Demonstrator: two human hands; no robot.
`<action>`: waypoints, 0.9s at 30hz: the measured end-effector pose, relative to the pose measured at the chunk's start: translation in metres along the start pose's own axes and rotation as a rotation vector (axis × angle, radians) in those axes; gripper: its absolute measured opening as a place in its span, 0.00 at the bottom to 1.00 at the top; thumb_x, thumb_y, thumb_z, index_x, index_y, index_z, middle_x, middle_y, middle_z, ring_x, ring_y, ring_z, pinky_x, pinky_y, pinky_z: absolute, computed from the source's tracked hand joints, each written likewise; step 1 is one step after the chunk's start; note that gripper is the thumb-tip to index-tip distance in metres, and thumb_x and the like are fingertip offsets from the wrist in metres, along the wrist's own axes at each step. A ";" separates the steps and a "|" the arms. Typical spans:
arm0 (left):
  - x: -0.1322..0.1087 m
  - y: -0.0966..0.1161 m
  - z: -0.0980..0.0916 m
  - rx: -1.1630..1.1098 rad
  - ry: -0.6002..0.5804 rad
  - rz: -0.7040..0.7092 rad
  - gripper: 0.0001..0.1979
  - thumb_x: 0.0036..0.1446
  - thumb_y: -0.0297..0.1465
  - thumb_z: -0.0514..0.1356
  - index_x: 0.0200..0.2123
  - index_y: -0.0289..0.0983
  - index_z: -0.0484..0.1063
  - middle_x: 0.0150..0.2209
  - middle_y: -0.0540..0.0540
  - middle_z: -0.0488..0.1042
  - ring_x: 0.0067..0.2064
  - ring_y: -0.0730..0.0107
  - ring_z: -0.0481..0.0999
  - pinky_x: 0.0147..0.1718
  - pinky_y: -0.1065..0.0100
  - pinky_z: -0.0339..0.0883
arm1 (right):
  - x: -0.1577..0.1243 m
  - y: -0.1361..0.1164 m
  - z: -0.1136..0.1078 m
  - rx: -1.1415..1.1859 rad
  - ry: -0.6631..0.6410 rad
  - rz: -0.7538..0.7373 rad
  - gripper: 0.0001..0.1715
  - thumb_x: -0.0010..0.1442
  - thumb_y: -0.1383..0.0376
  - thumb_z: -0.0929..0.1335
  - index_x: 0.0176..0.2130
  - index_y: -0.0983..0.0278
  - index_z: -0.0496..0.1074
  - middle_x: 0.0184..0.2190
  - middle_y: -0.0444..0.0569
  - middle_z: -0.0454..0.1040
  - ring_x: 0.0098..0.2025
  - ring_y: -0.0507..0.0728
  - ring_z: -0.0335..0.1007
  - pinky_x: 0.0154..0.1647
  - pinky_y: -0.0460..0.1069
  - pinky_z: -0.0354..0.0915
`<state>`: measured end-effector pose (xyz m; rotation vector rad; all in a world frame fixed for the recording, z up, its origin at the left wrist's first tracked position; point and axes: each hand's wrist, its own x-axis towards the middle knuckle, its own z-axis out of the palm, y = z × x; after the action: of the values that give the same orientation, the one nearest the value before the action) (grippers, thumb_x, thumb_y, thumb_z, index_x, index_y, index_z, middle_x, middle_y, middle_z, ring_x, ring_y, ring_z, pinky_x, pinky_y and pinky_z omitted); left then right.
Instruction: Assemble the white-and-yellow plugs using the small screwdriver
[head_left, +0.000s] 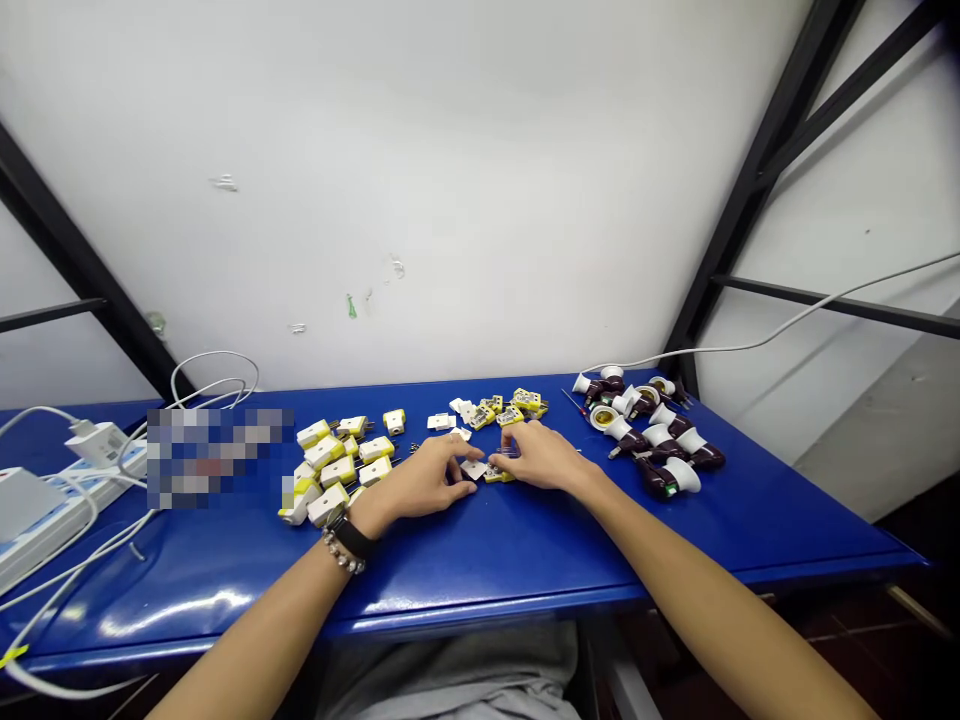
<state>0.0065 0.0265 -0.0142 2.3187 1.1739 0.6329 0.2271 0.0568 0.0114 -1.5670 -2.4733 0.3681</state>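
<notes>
On the blue table, my left hand (pixel 429 478) has its thumb and fingers curled around a small white plug cover (pixel 474 469). My right hand (pixel 544 456) pinches an open yellow plug half (pixel 496 474) just beside that cover; its fingertips partly hide it. Behind both hands lie several open yellow plug halves (pixel 511 414) with metal parts inside. Loose white covers (pixel 441 422) are just left of those. Closed white-and-yellow plugs (pixel 337 470) form a group beside my left wrist, some of them behind it. Tiny dark screws (pixel 415 448) lie near my left hand.
Several dark-purple lamp holders with white rims (pixel 660 437) are piled at the right, a thin screwdriver (pixel 574 403) beside them. A power strip (pixel 71 500) and white cables (pixel 82 570) occupy the left end. A white wall (pixel 480 200) rises behind the table (pixel 480 560).
</notes>
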 end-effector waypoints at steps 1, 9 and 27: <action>-0.001 -0.001 -0.001 0.018 -0.014 0.000 0.20 0.58 0.33 0.63 0.54 0.41 0.74 0.46 0.43 0.76 0.34 0.69 0.77 0.35 0.68 0.71 | 0.001 0.001 0.000 0.018 -0.004 0.000 0.17 0.60 0.52 0.69 0.40 0.62 0.75 0.40 0.54 0.78 0.42 0.61 0.73 0.36 0.48 0.60; -0.003 0.001 -0.015 0.329 0.081 -0.044 0.12 0.58 0.40 0.64 0.43 0.41 0.76 0.43 0.44 0.77 0.38 0.61 0.77 0.36 0.65 0.68 | 0.005 0.009 -0.009 0.307 -0.167 -0.106 0.22 0.50 0.54 0.75 0.39 0.68 0.79 0.30 0.48 0.77 0.32 0.55 0.70 0.30 0.47 0.60; 0.002 0.017 -0.001 0.179 0.095 0.021 0.11 0.64 0.38 0.60 0.43 0.42 0.80 0.38 0.45 0.78 0.38 0.65 0.76 0.39 0.68 0.67 | 0.009 0.009 0.004 0.630 -0.278 -0.155 0.22 0.45 0.65 0.77 0.41 0.69 0.77 0.27 0.42 0.72 0.29 0.50 0.64 0.29 0.45 0.58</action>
<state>0.0175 0.0191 -0.0033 2.4760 1.2992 0.6770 0.2301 0.0681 0.0052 -1.1113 -2.2939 1.2610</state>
